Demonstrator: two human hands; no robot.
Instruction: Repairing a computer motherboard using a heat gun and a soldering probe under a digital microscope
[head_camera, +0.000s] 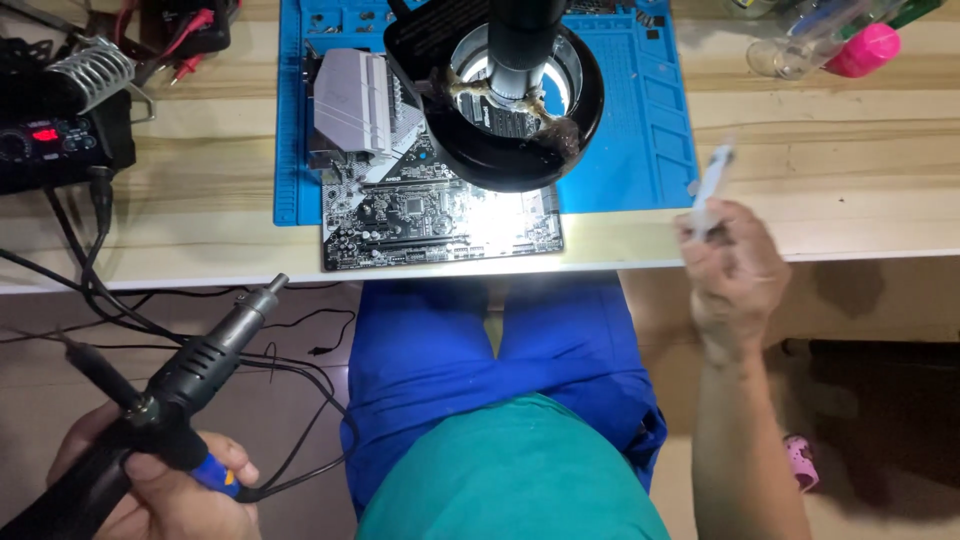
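Left hand (160, 480) wrapped tight around the black handle of a hot-air gun (190, 375), low at the left and well off the tabletop (860, 190), metal nozzle tilted up and to the right toward the table's near edge; black cable trailing from the handle across the floor. Right hand (735, 270) raised at the right, just beyond the tabletop's front edge, fingers pinched on a pale, slim syringe (712, 185) pointing up and away, blurred. Between the two, a motherboard (440, 215) flat on a blue work mat (640, 130), near edge overhanging the mat and close to the tabletop's front edge, brightly lit from above. Right over the board, a black ring light (500, 150) around a microscope barrel (525, 45), hiding part of the board. Silver heatsink (350, 110) on the board's far left. At far left on the tabletop, a black soldering station (55, 140) with a red display and a coiled wire holder (90, 70). Pink cap and clear bottle (835, 45) at far right. Blue trousers and green shirt below.
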